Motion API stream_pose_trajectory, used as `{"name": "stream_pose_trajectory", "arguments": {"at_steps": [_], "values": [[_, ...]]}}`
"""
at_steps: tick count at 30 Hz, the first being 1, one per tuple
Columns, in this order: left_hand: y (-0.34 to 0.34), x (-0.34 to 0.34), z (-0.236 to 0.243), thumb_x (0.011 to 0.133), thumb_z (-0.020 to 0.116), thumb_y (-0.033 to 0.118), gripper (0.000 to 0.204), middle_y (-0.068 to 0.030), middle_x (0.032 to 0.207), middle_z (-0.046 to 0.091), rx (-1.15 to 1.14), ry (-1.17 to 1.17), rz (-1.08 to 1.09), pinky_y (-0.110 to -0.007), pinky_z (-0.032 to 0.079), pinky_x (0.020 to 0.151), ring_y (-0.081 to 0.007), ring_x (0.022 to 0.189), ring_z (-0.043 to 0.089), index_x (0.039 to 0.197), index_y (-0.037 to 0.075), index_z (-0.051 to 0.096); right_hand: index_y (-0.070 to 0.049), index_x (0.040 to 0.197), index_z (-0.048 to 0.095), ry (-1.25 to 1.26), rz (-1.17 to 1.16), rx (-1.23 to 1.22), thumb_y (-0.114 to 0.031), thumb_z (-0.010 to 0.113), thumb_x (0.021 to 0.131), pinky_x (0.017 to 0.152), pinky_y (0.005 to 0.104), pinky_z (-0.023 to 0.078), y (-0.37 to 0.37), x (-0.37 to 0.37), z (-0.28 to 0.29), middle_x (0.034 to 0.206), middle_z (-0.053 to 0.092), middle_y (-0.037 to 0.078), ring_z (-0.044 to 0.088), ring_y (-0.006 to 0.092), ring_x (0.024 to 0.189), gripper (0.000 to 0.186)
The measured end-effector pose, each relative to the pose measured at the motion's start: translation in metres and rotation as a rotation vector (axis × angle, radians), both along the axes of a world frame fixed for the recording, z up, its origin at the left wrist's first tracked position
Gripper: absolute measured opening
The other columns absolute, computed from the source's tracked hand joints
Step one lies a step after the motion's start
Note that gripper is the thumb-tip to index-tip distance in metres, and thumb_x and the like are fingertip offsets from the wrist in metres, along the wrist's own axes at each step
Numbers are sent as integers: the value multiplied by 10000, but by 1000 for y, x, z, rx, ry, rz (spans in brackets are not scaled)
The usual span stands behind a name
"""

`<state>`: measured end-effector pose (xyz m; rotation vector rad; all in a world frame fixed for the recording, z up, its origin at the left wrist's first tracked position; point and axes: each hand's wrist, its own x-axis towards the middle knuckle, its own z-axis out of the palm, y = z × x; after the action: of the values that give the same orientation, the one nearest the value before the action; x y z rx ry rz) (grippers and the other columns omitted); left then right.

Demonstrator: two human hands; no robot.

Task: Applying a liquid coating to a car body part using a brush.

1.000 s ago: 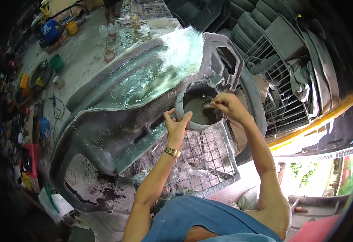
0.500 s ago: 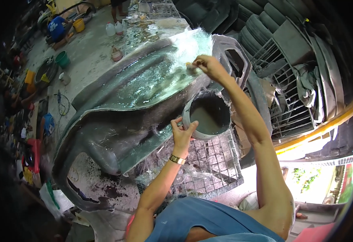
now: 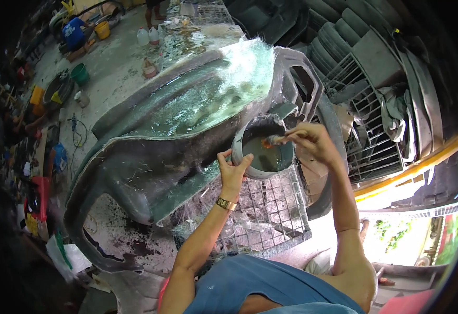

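My left hand (image 3: 232, 175) grips the near-left rim of a round grey container (image 3: 260, 174), thumb inside and fingers outside. Murky liquid lies in its bottom. Over the container's opening, my right hand (image 3: 315, 141) pinches a small paintbrush (image 3: 276, 139), its orange part hanging inside; its tip is hard to make out. Beyond the container stretches a large dark moulded shell (image 3: 150, 157) with a curved ridge. Its far hollow is wet and glossy, and a pale glass fibre mat (image 3: 247, 65) with frayed edges covers its far right end.
Beneath the shell is a metal grid (image 3: 273, 209). Stacked dark panels and a metal rack (image 3: 362, 99) stand at the right. On the floor at the left are a green bucket (image 3: 80, 75), a yellow bucket (image 3: 102, 31) and a crouching person (image 3: 74, 34) in blue.
My right hand has drawn back from the glass fibre mat toward me, bringing the paintbrush over the container. My left hand keeps its hold on the rim.
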<state>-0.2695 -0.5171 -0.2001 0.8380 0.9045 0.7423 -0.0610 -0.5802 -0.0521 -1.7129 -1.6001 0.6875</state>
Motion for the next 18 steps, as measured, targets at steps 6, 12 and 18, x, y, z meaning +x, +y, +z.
{"name": "stream_pose_trajectory", "arguments": {"at_steps": [6, 12, 18], "values": [[0, 13, 14, 759, 808, 256, 625, -39, 801, 606, 8, -107, 36, -185, 413, 458, -60, 586, 531, 1159, 69, 365, 29, 810, 652, 27, -116, -73, -160, 630, 905, 616, 272, 456, 1, 19, -44, 757, 676, 54, 582, 94, 669, 213], [1, 13, 7, 779, 778, 301, 629, -51, 856, 634, 19, -61, -3, -195, 458, 463, -84, 671, 607, 1193, 79, 360, -25, 807, 677, 249, -294, 218, -236, 610, 931, 478, 178, 318, 45, 65, 10, 640, 585, -15, 458, 18, 532, 254], [-7, 8, 8, 762, 808, 253, 638, -40, 797, 608, -44, -103, 40, -208, 446, 474, -73, 620, 560, 1180, 74, 360, -47, 953, 703, -247, -136, 457, -179, 648, 887, 586, 296, 460, 144, 19, -26, 769, 683, 110, 616, 184, 621, 157]]}}
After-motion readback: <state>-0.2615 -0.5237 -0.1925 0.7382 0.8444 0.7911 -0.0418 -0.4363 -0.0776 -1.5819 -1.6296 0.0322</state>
